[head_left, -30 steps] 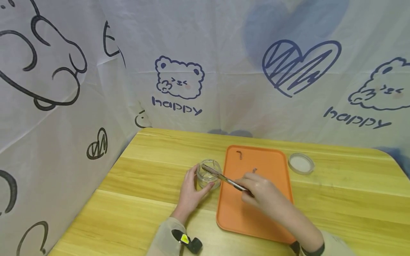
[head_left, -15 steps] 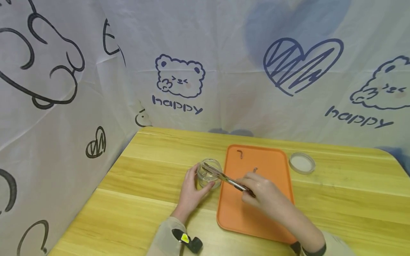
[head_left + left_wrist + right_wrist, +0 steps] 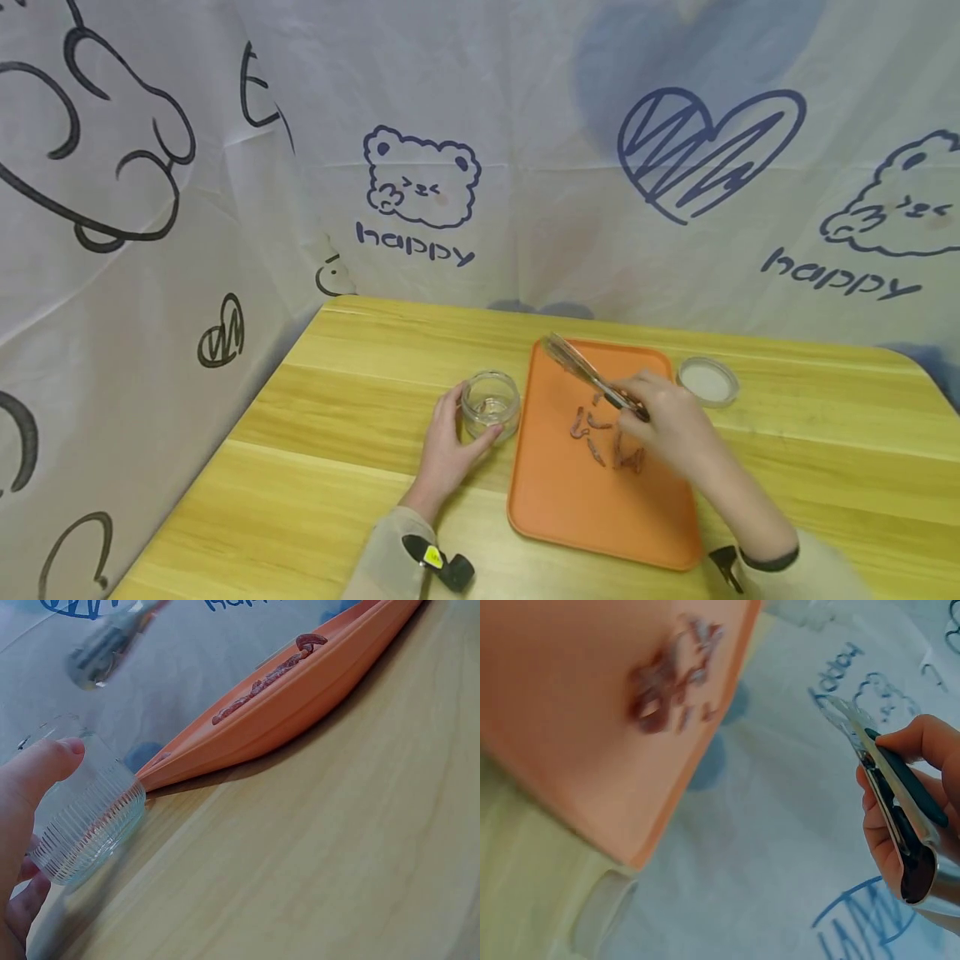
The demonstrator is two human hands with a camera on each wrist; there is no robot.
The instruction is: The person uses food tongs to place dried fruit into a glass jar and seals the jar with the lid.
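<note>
My left hand [image 3: 442, 457] grips a clear glass jar [image 3: 491, 427] on the table, thumb on the near side and fingers on the other. In the left wrist view a reddish piece shows through the ribbed wall of the jar [image 3: 94, 825]. With my right hand [image 3: 670, 421] I hold metal tongs [image 3: 576, 365] with dark grips, raised over the far left part of an orange tray [image 3: 570, 512]. Their tips look close together; whether they hold anything cannot be made out. Several thin reddish-brown strips [image 3: 595, 452], some curled, lie mid-tray below my right hand.
A round lid [image 3: 707, 382] lies right of the tray near its far corner. The wood-grain table [image 3: 315, 483] extends on both sides. A printed white cloth [image 3: 540, 208] hangs behind the table and at the left.
The tongs have left the jar's mouth and moved right and away from me, over the tray. Strips once covered by my right hand now show. The left hand and jar stay put.
</note>
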